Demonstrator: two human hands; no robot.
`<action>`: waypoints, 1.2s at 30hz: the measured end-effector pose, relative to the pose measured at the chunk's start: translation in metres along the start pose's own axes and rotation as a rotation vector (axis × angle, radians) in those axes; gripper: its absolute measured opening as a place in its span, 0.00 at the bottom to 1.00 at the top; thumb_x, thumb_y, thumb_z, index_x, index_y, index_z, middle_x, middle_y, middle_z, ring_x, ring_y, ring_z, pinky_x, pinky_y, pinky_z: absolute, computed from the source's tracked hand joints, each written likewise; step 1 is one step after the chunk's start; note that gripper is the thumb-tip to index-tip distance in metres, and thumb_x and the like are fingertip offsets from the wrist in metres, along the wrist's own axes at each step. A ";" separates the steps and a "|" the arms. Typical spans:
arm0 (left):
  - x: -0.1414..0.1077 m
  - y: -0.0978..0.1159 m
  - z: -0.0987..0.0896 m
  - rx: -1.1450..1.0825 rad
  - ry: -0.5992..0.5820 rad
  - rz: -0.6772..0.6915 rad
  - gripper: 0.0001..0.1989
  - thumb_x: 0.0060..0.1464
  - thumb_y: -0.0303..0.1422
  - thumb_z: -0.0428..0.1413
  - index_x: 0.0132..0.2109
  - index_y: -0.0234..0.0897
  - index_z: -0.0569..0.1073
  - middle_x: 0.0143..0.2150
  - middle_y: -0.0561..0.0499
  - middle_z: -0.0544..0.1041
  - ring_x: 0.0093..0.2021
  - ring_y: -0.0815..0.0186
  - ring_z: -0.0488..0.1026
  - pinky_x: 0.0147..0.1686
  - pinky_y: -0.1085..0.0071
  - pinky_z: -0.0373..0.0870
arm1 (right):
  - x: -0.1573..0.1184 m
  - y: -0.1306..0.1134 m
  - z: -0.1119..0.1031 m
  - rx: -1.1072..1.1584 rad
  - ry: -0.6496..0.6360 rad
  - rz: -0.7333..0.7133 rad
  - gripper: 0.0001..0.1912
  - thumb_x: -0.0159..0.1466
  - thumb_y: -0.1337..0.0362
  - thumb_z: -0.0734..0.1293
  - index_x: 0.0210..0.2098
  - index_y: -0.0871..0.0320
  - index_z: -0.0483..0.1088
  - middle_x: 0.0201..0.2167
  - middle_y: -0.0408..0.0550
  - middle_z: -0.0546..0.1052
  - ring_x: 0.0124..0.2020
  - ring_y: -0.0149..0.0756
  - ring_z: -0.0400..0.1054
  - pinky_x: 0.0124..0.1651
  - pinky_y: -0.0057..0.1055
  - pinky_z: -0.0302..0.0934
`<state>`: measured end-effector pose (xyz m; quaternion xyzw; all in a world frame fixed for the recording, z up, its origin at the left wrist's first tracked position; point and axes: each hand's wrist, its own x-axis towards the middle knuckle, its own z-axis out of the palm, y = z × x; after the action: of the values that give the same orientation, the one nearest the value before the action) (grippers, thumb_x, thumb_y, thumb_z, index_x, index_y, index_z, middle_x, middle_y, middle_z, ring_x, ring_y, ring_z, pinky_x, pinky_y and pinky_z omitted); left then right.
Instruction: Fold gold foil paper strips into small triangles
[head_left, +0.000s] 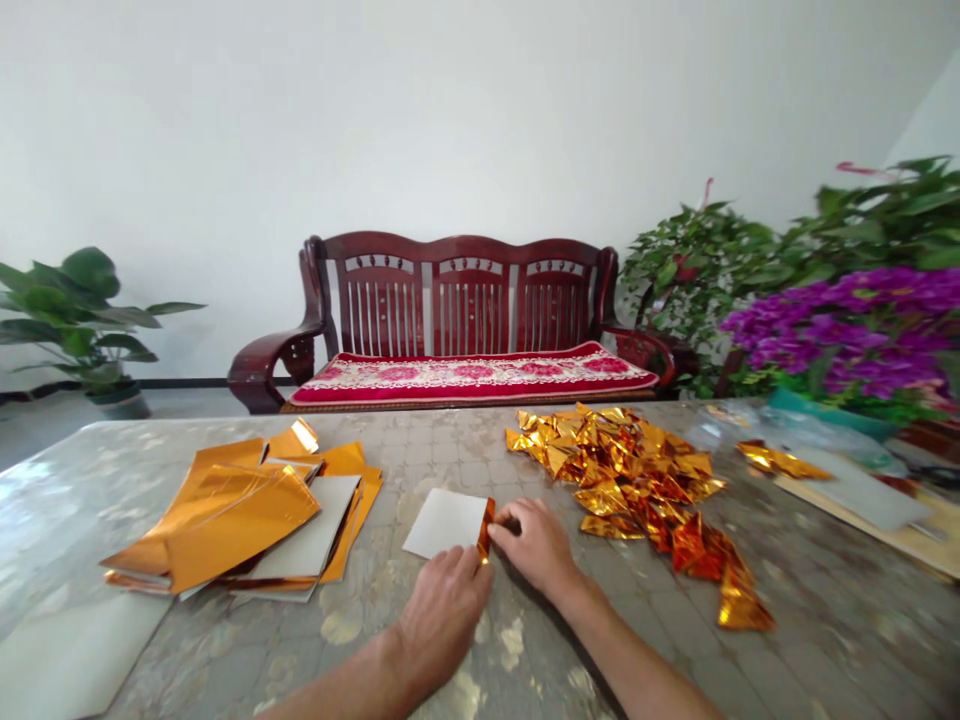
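Both my hands work at a small square of paper [446,523], white side up, with a gold foil edge [486,530] folded up along its right side. My left hand [442,612] pinches the sheet's lower right corner. My right hand [529,545] presses its fingers against the gold fold from the right. Farther right lies a heap of crumpled or folded gold foil pieces [622,470]. On the left is a loose stack of gold and white sheets [240,510].
The table has a mottled, glossy top [420,450]. A large pale sheet [67,650] lies at its near left corner. Clear plastic [795,425], a gold strip and a board [855,495] sit at the right. Behind stand a red wooden bench [457,300] and potted plants.
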<state>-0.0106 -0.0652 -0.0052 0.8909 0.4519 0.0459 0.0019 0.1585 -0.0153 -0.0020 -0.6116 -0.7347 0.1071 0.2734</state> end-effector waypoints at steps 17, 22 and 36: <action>0.010 -0.014 0.012 -0.407 0.254 0.003 0.14 0.57 0.20 0.49 0.38 0.41 0.76 0.36 0.51 0.75 0.40 0.64 0.72 0.41 0.71 0.66 | -0.004 -0.006 0.010 -0.077 0.008 -0.038 0.10 0.60 0.58 0.71 0.42 0.49 0.75 0.41 0.46 0.75 0.46 0.43 0.65 0.47 0.35 0.54; 0.011 -0.016 0.014 -0.517 0.286 0.039 0.13 0.53 0.19 0.51 0.34 0.40 0.76 0.33 0.53 0.75 0.38 0.67 0.72 0.39 0.74 0.66 | -0.004 -0.008 0.013 -0.041 0.012 -0.051 0.07 0.56 0.63 0.73 0.36 0.51 0.75 0.40 0.44 0.76 0.45 0.41 0.65 0.47 0.34 0.54; 0.007 -0.032 -0.003 -0.131 0.807 0.145 0.19 0.62 0.27 0.53 0.58 0.45 0.70 0.54 0.46 0.75 0.39 0.68 0.74 0.41 0.71 0.72 | -0.006 -0.009 0.003 -0.184 0.382 -0.422 0.04 0.66 0.66 0.65 0.35 0.54 0.73 0.31 0.45 0.75 0.37 0.40 0.63 0.41 0.36 0.50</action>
<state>-0.0326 -0.0413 -0.0028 0.8290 0.3484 0.4200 -0.1220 0.1499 -0.0223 -0.0010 -0.4766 -0.7875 -0.1359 0.3663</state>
